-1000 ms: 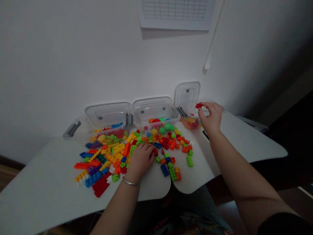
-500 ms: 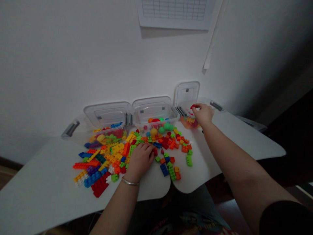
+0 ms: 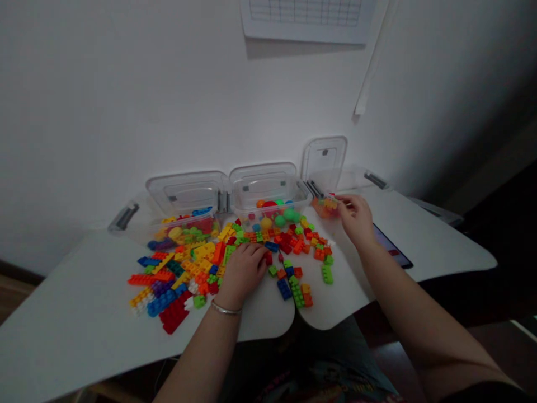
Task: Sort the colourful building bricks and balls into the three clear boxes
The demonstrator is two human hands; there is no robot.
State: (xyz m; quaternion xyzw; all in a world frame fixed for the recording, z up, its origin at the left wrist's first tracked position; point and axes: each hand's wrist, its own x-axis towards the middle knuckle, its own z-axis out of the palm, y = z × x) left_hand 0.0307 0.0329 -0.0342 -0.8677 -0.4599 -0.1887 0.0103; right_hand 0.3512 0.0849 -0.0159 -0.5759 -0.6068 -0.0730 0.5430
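Note:
My left hand (image 3: 245, 271) rests over the right side of a pile of plastic building bricks (image 3: 203, 252). Its fingers are curled round a red building brick (image 3: 268, 257), which shows at the fingertips. At the right, my right hand (image 3: 354, 219) is beside a small clear plastic box (image 3: 325, 208) containing orange, yellow and red pieces. Its thumb and fingers are bent but apart, and no brick shows between them. A bit of red (image 3: 332, 195) appears at the box's rim, just past the fingertips. Loose small bricks (image 3: 321, 252) lie between the two hands.
Two larger clear boxes stand behind the bricks, one with coloured balls (image 3: 289, 215), the other with mixed pieces (image 3: 188, 232). Their lids (image 3: 187, 190) lean toward the wall. A tablet-like device (image 3: 392, 246) lies beside my right forearm. A gap (image 3: 294, 322) splits the white tabletop's front edge.
My right hand has come down and slightly right from above the small box, and the red brick has left its fingers. The tablet-like device has come into view. My left hand stays put.

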